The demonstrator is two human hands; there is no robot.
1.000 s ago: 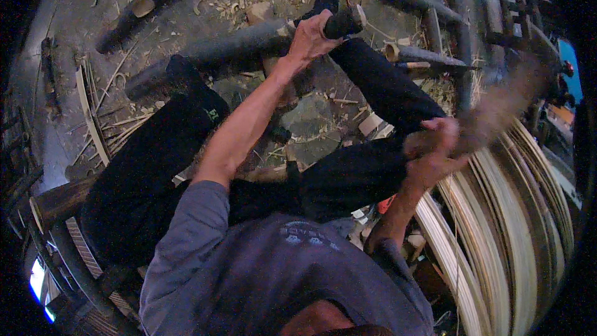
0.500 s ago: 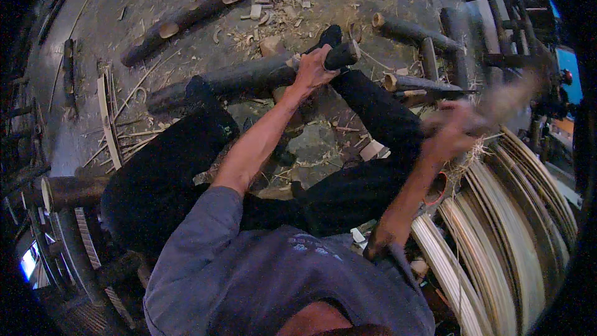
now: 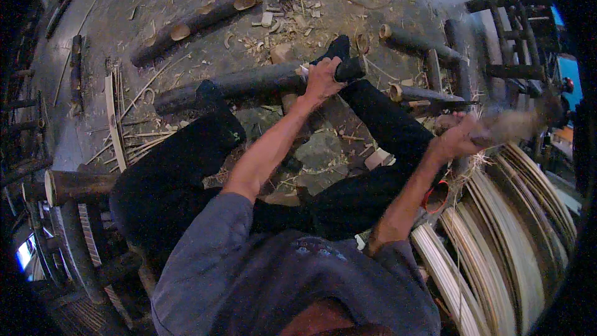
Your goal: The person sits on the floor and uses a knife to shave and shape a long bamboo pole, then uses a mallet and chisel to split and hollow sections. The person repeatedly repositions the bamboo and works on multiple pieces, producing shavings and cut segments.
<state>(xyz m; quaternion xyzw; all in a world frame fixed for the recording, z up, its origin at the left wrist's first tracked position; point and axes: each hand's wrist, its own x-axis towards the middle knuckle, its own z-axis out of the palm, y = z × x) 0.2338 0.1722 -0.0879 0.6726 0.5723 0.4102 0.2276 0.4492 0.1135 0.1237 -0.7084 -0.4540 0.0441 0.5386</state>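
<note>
A thick dark bamboo pole (image 3: 255, 83) lies across the floor in front of me. Near its right end my left hand (image 3: 323, 81) is wrapped around it, by a pale cut spot. Dark-covered feet (image 3: 336, 46) rest against the pole, one close to my left hand and one further left. Out to the right, my right hand (image 3: 458, 137) is closed on a brown wooden club-like piece (image 3: 507, 127), blurred by motion, so its exact kind cannot be told. Below that hand sit bundles of curved pale strips (image 3: 497, 236).
A notched bamboo pole (image 3: 194, 25) lies at the far left. Wood chips (image 3: 298, 22) litter the floor ahead. Shorter pole pieces (image 3: 416, 43) lie at the right, beside a dark pole frame (image 3: 513, 37). Thin split strips (image 3: 114, 121) are at the left, near a pole-built seat (image 3: 81, 188).
My right hand and the club-like piece have swung slightly down and to the right. The left hand keeps its grip on the bamboo pole. The whole view has shifted a little.
</note>
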